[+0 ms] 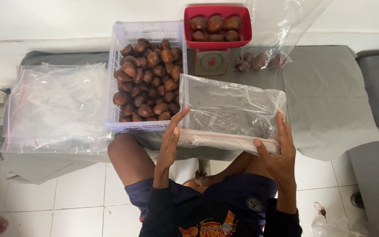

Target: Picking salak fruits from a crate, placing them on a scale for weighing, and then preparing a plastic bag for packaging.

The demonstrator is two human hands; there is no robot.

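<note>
Far left, a stack of clear flat plastic bags (55, 107) lies on the grey cloth-covered table (330, 96). Next, the white slotted plastic basket (130, 37) sits heaped with brown scaly fruit (148, 83). Left hand (169, 145) grips the near left edge of a clear plastic zip bag (231, 112), held flat over the table edge. Behind it, a red plastic bowl (218, 43) of the same fruit rests on a small scale (211, 62). Right hand (279, 153) pinches the bag's right end, beside another clear bag (264, 57) holding a few fruits.
</note>
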